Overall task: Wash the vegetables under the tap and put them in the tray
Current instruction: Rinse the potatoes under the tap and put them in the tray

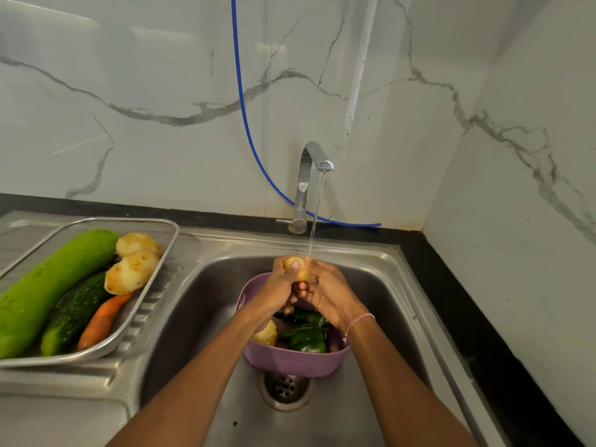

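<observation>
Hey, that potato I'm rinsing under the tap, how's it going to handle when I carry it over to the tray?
Probably slippery: the potato sits right under the running water, so keeping both hands on it seems wise. It looks rounded, so it may roll once set in the tray unless nestled against the potatoes already there. Likely firm, not fragile.

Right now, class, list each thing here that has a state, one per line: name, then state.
Tap: running.
Potato: held under the stream.
Left hand: gripping the potato.
Right hand: cupped against the potato.
Purple colander: in the sink, holding unwashed vegetables.
Metal tray: on the drainboard, partly filled.
Drain: unplugged.
</observation>
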`<action>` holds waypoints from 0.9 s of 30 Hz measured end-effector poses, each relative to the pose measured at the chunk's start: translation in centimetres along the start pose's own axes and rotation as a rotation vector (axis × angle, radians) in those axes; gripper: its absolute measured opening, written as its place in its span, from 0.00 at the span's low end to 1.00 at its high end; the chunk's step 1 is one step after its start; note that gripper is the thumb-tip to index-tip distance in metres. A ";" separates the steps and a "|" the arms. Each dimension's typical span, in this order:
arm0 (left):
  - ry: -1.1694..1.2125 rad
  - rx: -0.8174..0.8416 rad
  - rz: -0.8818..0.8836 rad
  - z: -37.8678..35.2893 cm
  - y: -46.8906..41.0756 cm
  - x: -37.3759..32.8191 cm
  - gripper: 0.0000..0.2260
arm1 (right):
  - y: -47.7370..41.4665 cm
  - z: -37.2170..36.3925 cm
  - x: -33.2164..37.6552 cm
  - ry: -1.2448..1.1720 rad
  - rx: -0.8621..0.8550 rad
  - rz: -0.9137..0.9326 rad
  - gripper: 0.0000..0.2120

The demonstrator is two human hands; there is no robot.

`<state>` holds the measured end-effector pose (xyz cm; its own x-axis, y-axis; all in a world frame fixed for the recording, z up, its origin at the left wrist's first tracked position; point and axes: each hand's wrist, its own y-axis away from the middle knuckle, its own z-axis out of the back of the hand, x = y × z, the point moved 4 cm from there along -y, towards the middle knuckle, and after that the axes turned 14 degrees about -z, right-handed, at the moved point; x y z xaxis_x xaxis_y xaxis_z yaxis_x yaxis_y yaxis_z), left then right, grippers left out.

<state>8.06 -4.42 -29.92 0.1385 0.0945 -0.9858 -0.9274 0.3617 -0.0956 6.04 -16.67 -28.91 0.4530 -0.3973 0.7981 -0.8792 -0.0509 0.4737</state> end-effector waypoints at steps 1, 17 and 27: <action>-0.003 -0.003 -0.007 0.0 0.1 0.0 0.13 | 0.0 -0.1 -0.1 -0.001 -0.008 -0.003 0.14; -0.217 0.058 -0.146 0.8 0.9 -1.7 0.18 | -1.7 -0.5 -0.6 0.180 -0.109 0.020 0.22; -0.230 -0.063 -0.148 1.5 0.0 -0.6 0.22 | -0.7 0.2 -0.6 0.399 -0.145 -0.121 0.30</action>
<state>8.52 -3.15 -29.14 0.3425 0.2556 -0.9041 -0.9101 0.3292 -0.2517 6.33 -16.56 -29.76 0.5978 -0.0101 0.8016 -0.7995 0.0653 0.5970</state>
